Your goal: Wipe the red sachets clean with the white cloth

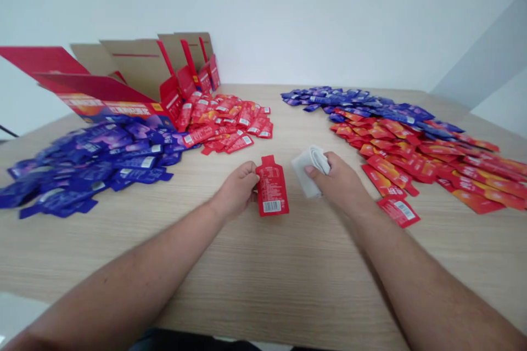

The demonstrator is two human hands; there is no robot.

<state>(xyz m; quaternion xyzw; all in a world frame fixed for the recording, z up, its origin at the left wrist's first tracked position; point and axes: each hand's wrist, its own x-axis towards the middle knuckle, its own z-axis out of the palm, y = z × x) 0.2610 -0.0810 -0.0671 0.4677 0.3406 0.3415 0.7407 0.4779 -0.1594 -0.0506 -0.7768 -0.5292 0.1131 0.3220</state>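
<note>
Work partway along, by the look of it: one red pouch (272, 189) is in hand, above the middle of the desk (288, 269), its text and barcode facing you and its narrow neck toward the far edge. Your left hand (242, 189) pinches it by its left side, thumb against fingers. Your right hand (341, 180) is closed around a folded pale cloth (308, 173), thumb on top, other fingers mostly hidden; cloth and pouch are near each other but apart. Toward the right edge lies a large loose heap of red-orange pouches (411, 148), with blue pouches (362, 101) beyond it along the far edge; one barcode-up pouch (398, 211) lies at the heap's near side. Toward the left edge lies a second blue heap (119, 153), and between it and the desk's middle a red heap (228, 120), many of its barcodes showing. Both colours thus lie on both sides — a sorted, part-done layout, in my judgement, though which side counts as finished cannot be told. At the far left corner stand the cartons (134, 109), flaps raised; their insides are largely hidden, so contents unconfirmed. Clearly left: the held pouch, not yet set down.
</note>
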